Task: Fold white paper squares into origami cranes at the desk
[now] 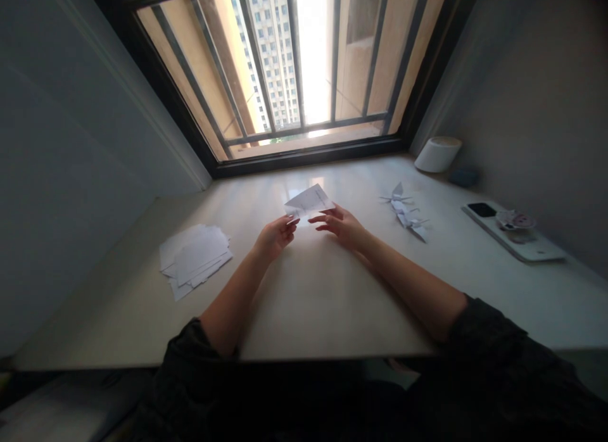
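Observation:
A folded sheet of white paper (pixel 308 201) with faint writing is held up off the tabletop, near the middle. My left hand (pixel 278 234) is closed on its lower left corner, pinching it between thumb and fingers. At the right corner, my right hand (pixel 342 227) grips the paper's edge, with its other fingers stretched out below. To the left lies a loose stack of white paper sheets (pixel 202 255). Several folded paper cranes (pixel 403 209) sit in a row, right of my right hand.
The pale table (pixel 327 303) reaches to a barred window (pixel 304 68). At the right, a white tray-like object (pixel 534 247) carries a dark-screened part and a small round item (pixel 515 220). A white cylinder (pixel 437 154) and a small dark object (pixel 464 177) are by the right wall.

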`<state>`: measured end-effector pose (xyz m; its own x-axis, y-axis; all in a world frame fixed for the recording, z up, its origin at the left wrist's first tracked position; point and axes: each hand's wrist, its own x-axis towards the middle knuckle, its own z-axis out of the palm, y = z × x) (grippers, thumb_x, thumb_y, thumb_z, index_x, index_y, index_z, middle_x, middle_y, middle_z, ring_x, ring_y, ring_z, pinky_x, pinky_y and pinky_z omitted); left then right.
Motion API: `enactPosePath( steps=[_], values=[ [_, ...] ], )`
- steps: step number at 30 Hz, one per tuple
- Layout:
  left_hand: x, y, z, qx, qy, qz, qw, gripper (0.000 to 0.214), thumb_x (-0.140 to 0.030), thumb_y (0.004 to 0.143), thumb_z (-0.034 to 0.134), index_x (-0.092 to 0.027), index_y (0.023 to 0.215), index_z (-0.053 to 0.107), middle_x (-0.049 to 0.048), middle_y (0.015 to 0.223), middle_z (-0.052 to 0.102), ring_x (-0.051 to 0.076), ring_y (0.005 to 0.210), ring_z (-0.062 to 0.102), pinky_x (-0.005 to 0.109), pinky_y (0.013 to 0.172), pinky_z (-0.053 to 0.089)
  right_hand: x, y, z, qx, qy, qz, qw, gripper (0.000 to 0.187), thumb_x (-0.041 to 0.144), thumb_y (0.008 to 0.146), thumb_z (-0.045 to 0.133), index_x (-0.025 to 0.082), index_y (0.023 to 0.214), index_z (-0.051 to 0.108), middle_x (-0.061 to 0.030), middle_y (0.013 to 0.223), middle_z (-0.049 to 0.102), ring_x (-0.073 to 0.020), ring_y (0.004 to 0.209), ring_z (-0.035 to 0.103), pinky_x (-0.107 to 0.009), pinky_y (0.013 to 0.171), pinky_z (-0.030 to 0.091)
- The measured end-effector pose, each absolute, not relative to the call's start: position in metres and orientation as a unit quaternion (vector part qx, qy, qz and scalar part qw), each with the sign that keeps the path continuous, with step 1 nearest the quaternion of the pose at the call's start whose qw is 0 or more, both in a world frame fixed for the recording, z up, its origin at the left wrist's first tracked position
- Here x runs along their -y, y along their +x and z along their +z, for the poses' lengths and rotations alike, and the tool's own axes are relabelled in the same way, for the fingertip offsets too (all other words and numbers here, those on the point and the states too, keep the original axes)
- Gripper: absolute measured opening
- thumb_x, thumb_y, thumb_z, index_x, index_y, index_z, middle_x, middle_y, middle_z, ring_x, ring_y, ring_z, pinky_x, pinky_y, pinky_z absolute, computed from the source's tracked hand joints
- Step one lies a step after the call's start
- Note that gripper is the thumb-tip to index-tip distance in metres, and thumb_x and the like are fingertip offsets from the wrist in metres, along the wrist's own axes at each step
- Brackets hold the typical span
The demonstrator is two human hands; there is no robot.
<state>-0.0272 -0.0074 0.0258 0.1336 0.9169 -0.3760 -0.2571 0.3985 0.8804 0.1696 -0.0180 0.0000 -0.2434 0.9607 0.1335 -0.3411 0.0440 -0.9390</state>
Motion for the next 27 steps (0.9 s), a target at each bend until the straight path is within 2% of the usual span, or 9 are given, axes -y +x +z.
enactPosePath(
  steps=[3,9,12,14,16,18,20,24,27],
  values=[
    [0.01,-0.025,0.026,-0.49,0.359,0.406,0.683,0.021,-0.028,0.063,0.072,-0.019,0.08,0.064,0.0049,0.082,0.069,0.011,0.064,0.059,0.023,0.057,0.042,0.02,0.166,-0.001,0.504,-0.346,0.594,0.522,0.049,0.043,0.059,0.082,0.019,0.099,0.066,-0.0079,0.095,0.072,-0.0218,0.092,0.066,-0.034,0.079,0.052],
    [0.016,-0.023,0.024,-0.471,0.394,0.375,0.695,0.028,-0.026,0.063,0.073,-0.018,0.089,0.068,0.0078,0.091,0.072,0.011,0.064,0.059,0.022,0.056,0.041,0.014,0.165,-0.004,0.432,-0.399,0.575,0.569,0.046,0.053,0.058,0.08,0.018,0.084,0.068,-0.0067,0.082,0.071,-0.0192,0.078,0.066,-0.029,0.067,0.052],
    [0.015,-0.022,0.022,-0.472,0.447,0.347,0.676,0.035,-0.041,0.068,0.071,-0.017,0.093,0.07,0.0117,0.098,0.071,0.016,0.072,0.064,0.024,0.057,0.042,0.012,0.166,-0.005,0.403,-0.412,0.579,0.577,0.044,0.053,0.058,0.08,0.016,0.08,0.068,-0.0068,0.079,0.071,-0.0167,0.071,0.064,-0.027,0.063,0.05],
    [0.015,-0.021,0.022,-0.476,0.476,0.364,0.644,0.049,-0.058,0.071,0.065,-0.016,0.095,0.071,0.013,0.098,0.071,0.02,0.08,0.066,0.026,0.061,0.044,0.012,0.166,-0.004,0.397,-0.418,0.577,0.579,0.043,0.051,0.057,0.081,0.016,0.079,0.068,-0.0065,0.079,0.071,-0.0154,0.068,0.063,-0.027,0.061,0.048],
    [0.015,-0.021,0.023,-0.473,0.502,0.406,0.6,0.061,-0.068,0.072,0.058,-0.016,0.101,0.071,0.0123,0.097,0.071,0.022,0.085,0.066,0.028,0.067,0.047,0.013,0.165,-0.003,0.407,-0.424,0.564,0.58,0.041,0.048,0.056,0.083,0.016,0.077,0.068,-0.0056,0.077,0.07,-0.0144,0.065,0.061,-0.026,0.059,0.047],
    [0.019,-0.019,0.025,-0.456,0.54,0.436,0.557,0.063,-0.065,0.072,0.062,-0.016,0.112,0.068,0.0109,0.098,0.071,0.022,0.087,0.066,0.029,0.072,0.048,0.016,0.164,0.0,0.428,-0.429,0.543,0.581,0.04,0.047,0.054,0.084,0.016,0.073,0.068,-0.0047,0.072,0.069,-0.0138,0.062,0.058,-0.027,0.057,0.045],
    [0.024,-0.016,0.028,-0.435,0.588,0.446,0.515,0.062,-0.055,0.069,0.072,-0.018,0.119,0.065,0.0097,0.1,0.072,0.021,0.088,0.066,0.029,0.075,0.048,0.019,0.162,0.003,0.453,-0.435,0.524,0.576,0.039,0.048,0.054,0.083,0.016,0.07,0.068,-0.0039,0.068,0.067,-0.0134,0.059,0.055,-0.027,0.056,0.044],
    [0.035,-0.011,0.03,-0.451,0.644,0.442,0.431,0.051,-0.045,0.068,0.076,-0.022,0.113,0.069,0.0071,0.091,0.074,0.021,0.082,0.066,0.028,0.073,0.048,0.025,0.159,0.006,0.497,-0.435,0.501,0.559,0.04,0.052,0.055,0.081,0.017,0.07,0.068,-0.0029,0.067,0.066,-0.0134,0.059,0.054,-0.028,0.057,0.045],
    [0.036,-0.011,0.027,-0.468,0.631,0.455,0.42,0.044,-0.043,0.068,0.076,-0.023,0.107,0.072,0.0054,0.085,0.074,0.021,0.079,0.066,0.029,0.071,0.049,0.025,0.158,0.007,0.504,-0.43,0.482,0.573,0.043,0.055,0.058,0.078,0.018,0.078,0.067,-0.0017,0.068,0.065,-0.0134,0.06,0.055,-0.028,0.056,0.045]
  ],
)
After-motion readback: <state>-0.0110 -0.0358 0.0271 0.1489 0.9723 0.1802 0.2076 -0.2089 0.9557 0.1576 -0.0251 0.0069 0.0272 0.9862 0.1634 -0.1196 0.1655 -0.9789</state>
